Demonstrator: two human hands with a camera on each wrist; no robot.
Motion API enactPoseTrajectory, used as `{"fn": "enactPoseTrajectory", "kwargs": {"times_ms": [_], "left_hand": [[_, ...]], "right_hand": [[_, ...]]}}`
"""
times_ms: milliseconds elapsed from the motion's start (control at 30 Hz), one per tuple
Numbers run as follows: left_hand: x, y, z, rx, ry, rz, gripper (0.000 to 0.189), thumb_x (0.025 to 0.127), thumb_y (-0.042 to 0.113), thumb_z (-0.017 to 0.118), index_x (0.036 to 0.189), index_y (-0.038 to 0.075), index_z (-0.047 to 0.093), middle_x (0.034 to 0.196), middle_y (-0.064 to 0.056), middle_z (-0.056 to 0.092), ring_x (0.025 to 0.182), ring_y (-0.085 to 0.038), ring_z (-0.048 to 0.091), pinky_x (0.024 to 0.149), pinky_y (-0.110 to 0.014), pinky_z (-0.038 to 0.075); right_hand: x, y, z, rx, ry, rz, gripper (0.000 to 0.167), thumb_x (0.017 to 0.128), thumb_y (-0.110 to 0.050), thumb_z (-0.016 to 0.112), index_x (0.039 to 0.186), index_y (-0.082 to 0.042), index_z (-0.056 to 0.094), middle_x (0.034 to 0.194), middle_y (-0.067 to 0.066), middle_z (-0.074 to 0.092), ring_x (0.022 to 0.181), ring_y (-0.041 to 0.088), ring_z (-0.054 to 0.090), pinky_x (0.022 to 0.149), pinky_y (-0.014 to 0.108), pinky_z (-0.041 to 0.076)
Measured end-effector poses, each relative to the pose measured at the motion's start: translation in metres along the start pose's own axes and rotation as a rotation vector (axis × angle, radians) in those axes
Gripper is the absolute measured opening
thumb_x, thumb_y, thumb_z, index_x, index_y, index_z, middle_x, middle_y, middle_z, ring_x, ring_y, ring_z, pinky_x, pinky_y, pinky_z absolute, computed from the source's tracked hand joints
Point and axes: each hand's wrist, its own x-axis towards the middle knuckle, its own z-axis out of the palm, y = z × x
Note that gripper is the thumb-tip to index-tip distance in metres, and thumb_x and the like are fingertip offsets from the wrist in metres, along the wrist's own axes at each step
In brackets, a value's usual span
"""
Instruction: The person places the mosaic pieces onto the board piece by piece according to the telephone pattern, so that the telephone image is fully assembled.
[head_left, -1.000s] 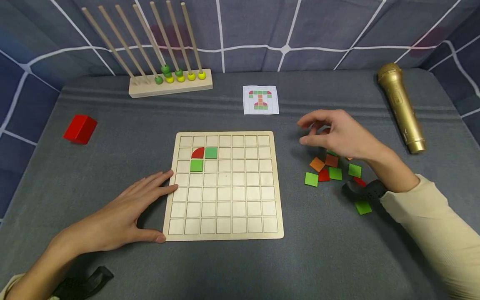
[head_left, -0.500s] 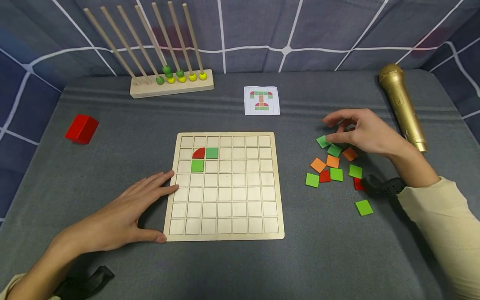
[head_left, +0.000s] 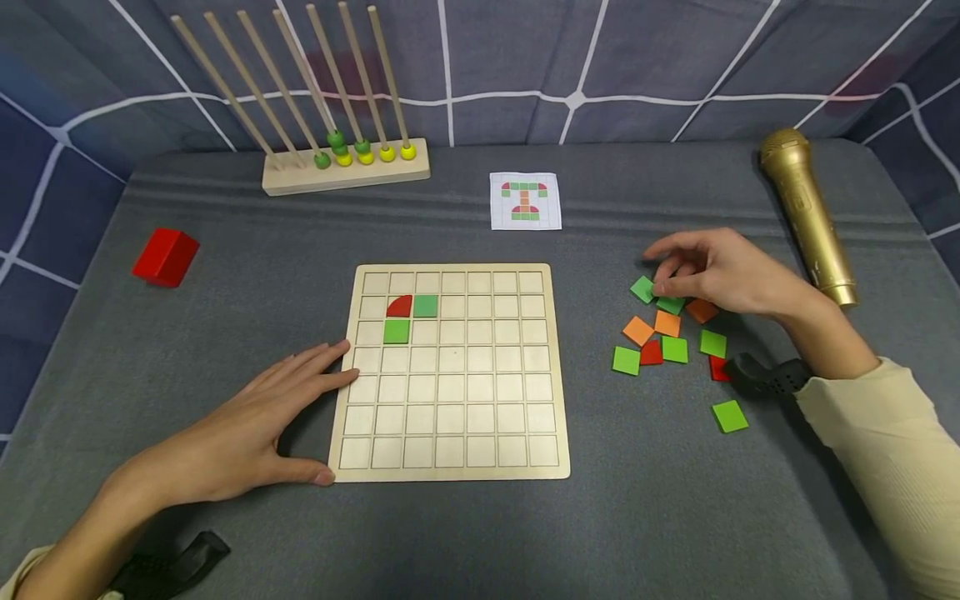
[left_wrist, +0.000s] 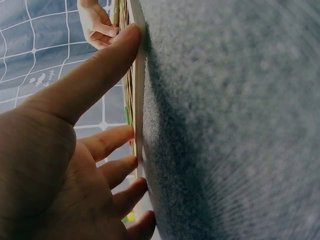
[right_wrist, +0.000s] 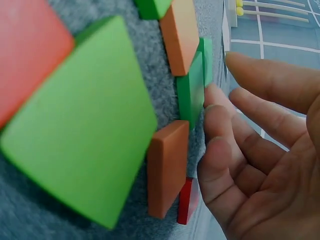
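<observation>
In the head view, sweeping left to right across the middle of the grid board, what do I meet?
Left hand, grid board, loose tiles, black wrist strap, right sleeve.

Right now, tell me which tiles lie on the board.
On the board: a red tile, a green tile right of it, another green tile on its near side. Anything under them is covered.

A grey cloth-covered tabletop (head_left: 465, 537) spreads beneath the left hand (head_left: 255, 421) and the right hand (head_left: 727, 271), while creased, white-gridded blue-grey fabric (head_left: 510, 54) walls it in beyond them and outward of each.
</observation>
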Motion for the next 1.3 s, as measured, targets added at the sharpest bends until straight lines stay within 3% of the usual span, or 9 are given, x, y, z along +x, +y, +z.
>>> {"fn": "enactPoseTrajectory", "kwargs": {"times_ms": [333,733,1000,1133,1300], "left_hand": [[0.001,0.000,0.000,0.005,0.004,0.003,0.097,0.073,0.064,0.075,0.152,0.019,0.038,0.163,-0.006,0.016,0.146,-0.038,0.013,0.108,-0.067,0.015],[0.000,0.000,0.000,-0.005,0.011,0.009,0.097,0.073,0.063,0.076,0.152,0.018,0.039,0.163,-0.006,0.016,0.146,-0.039,0.014,0.109,-0.066,0.015],[0.000,0.000,0.000,0.008,0.010,0.012,0.098,0.074,0.064,0.075,0.152,0.019,0.038,0.163,-0.006,0.016,0.146,-0.039,0.014,0.108,-0.067,0.016],[0.000,0.000,0.000,0.004,0.009,0.009,0.098,0.073,0.064,0.075,0.152,0.018,0.038,0.163,-0.007,0.016,0.146,-0.039,0.014,0.108,-0.068,0.016],[0.000,0.000,0.000,0.008,0.011,0.009,0.098,0.073,0.064,0.075,0.152,0.018,0.038,0.163,-0.007,0.016,0.146,-0.039,0.014,0.108,-0.067,0.016]], "right_hand": [[0.003,0.000,0.008,-0.086,-0.010,-0.048,0.041,0.083,-0.007,0.080,0.119,0.002,0.064,0.086,0.006,0.060,0.070,0.017,0.052,0.059,0.024,0.041],[0.008,-0.008,0.017,-0.167,0.009,-0.066,0.025,0.084,-0.015,0.080,0.101,-0.003,0.067,0.081,0.005,0.056,0.070,0.019,0.049,0.061,0.026,0.039],[0.006,-0.009,0.017,-0.184,-0.007,-0.135,0.039,0.083,-0.006,0.079,0.119,-0.001,0.064,0.095,0.007,0.057,0.078,0.019,0.049,0.066,0.026,0.041],[0.006,-0.009,0.017,-0.183,-0.009,-0.176,0.035,0.084,0.002,0.075,0.118,-0.001,0.065,0.092,0.006,0.058,0.075,0.017,0.050,0.063,0.026,0.041],[0.009,-0.008,0.018,-0.201,0.012,-0.176,0.029,0.084,-0.002,0.077,0.111,-0.001,0.070,0.088,0.004,0.059,0.073,0.016,0.050,0.062,0.026,0.040]]}}
